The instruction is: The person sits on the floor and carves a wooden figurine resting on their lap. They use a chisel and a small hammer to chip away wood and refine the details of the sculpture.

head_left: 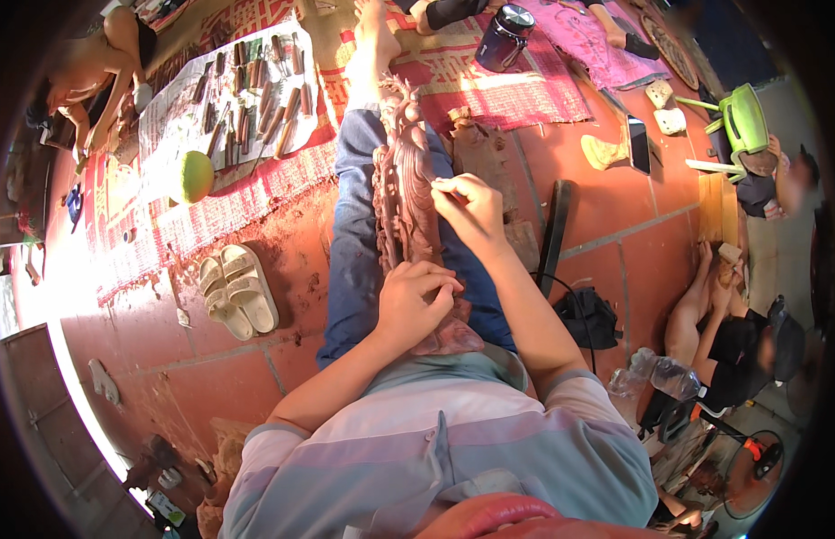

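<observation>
Reddish-brown carved wood lies between both hands: the carving (408, 175) extends lengthwise along the person's lap, between the legs in blue trousers (353, 247), its ornate end pointing away from the body. Right hand (474, 211): positioned at the right side of the carving, thumb and fingertips drawn close together at the grooved surface; whether a small tool is gripped cannot be told. Left hand (417, 305): placed over the nearer end of the carving, fingers bent, thumb and index finger close together; whether it grips anything cannot be told.

Adjacent, right of the legs: a brown wood piece (478, 160) on the tiled floor (622, 292), a curved black strip (555, 229) and a black pouch (590, 316). Left of the legs: a pair of beige sandals (239, 292), set side by side.

Forward left: a printed sheet (176, 115) on a red patterned mat (116, 256) carries many slender hand tools (291, 112); a round green object (193, 176) is located at the sheet's near edge. Forward right: a dark jar (504, 40) with a metallic lid stands beyond the carving. Further right: a phone (638, 145) is located beside a yellow object (602, 153). Outermost right: a green plastic chair (745, 119), a seated co-worker (750, 346) and a clear bottle (676, 377).
</observation>
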`<action>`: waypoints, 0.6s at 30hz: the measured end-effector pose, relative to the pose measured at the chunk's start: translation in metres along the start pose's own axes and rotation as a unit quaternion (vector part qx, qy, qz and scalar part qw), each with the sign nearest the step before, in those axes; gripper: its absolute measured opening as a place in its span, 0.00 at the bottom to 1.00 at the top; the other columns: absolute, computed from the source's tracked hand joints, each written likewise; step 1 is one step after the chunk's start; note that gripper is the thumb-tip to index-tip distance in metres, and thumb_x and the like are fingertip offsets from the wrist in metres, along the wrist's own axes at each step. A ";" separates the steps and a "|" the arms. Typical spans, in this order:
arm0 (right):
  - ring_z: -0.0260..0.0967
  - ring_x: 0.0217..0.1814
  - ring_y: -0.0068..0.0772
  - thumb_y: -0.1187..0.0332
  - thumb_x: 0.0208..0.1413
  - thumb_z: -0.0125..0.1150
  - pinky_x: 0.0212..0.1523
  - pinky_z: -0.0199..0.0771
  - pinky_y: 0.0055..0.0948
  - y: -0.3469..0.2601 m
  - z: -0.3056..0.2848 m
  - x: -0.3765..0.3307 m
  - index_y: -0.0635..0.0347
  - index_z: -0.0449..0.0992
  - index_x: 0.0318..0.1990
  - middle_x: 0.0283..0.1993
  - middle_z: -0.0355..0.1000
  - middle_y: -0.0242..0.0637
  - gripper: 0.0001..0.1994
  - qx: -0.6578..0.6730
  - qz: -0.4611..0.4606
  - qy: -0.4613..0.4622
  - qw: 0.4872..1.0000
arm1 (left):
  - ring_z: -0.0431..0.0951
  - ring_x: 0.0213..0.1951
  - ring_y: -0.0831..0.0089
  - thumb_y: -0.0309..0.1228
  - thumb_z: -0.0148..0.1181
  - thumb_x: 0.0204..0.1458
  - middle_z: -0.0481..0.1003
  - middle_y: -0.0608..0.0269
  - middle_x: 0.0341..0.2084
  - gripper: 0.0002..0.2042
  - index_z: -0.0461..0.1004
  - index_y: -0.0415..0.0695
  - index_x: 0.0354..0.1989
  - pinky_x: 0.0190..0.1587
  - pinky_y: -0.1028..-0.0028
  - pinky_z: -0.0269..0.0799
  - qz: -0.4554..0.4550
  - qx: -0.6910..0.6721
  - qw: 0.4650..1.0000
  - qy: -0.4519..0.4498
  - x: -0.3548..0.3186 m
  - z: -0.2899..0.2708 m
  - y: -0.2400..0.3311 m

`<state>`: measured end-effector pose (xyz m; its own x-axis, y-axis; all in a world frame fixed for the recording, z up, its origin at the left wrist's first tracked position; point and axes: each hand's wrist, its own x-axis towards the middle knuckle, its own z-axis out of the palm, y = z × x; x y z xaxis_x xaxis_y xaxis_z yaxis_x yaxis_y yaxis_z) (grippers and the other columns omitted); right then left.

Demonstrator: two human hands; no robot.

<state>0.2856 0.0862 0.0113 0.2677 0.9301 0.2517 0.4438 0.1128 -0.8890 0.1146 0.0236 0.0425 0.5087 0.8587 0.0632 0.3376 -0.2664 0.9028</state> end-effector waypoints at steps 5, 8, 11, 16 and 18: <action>0.78 0.42 0.36 0.70 0.60 0.59 0.48 0.82 0.34 0.008 -0.020 0.026 0.72 0.75 0.44 0.39 0.76 0.47 0.12 0.357 0.245 0.010 0.902 | 0.73 0.36 0.67 0.27 0.59 0.48 0.81 0.65 0.36 0.06 0.83 0.46 0.29 0.44 0.70 0.68 -0.019 -0.011 1.000 -0.013 0.001 -0.004 0.002; 0.78 0.43 0.37 0.69 0.60 0.59 0.48 0.82 0.34 0.014 -0.022 0.029 0.72 0.75 0.44 0.38 0.76 0.46 0.12 0.383 0.243 0.015 0.891 | 0.72 0.35 0.68 0.29 0.59 0.48 0.80 0.69 0.34 0.06 0.83 0.48 0.27 0.44 0.69 0.67 -0.013 -0.023 1.000 0.008 0.001 -0.003 0.000; 0.76 0.38 0.27 0.69 0.55 0.65 0.41 0.77 0.25 0.008 -0.007 0.025 0.67 0.78 0.38 0.36 0.76 0.38 0.09 0.170 0.134 0.042 0.975 | 0.72 0.34 0.68 0.30 0.59 0.48 0.79 0.71 0.33 0.06 0.83 0.49 0.26 0.44 0.68 0.67 -0.011 -0.020 1.000 0.013 -0.001 0.000 0.000; 0.73 0.27 0.27 0.73 0.47 0.68 0.32 0.73 0.26 -0.003 0.011 0.005 0.63 0.79 0.30 0.29 0.74 0.37 0.04 -0.047 -0.030 0.056 0.997 | 0.72 0.34 0.67 0.31 0.59 0.48 0.79 0.71 0.32 0.06 0.83 0.49 0.26 0.43 0.68 0.67 -0.009 -0.008 1.000 0.018 0.000 0.002 -0.002; 0.73 0.25 0.33 0.74 0.46 0.68 0.30 0.74 0.28 -0.003 0.010 0.003 0.64 0.78 0.29 0.28 0.73 0.38 0.04 -0.066 -0.053 0.058 0.995 | 0.72 0.34 0.67 0.31 0.59 0.48 0.79 0.71 0.32 0.06 0.82 0.49 0.26 0.43 0.68 0.67 -0.011 -0.005 1.000 0.020 0.000 0.003 -0.003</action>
<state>0.2761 0.0921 0.0110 0.3074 0.8680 0.3899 0.5806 0.1536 -0.7996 0.1162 0.0226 0.0385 0.4687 0.8813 0.0608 0.3396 -0.2433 0.9085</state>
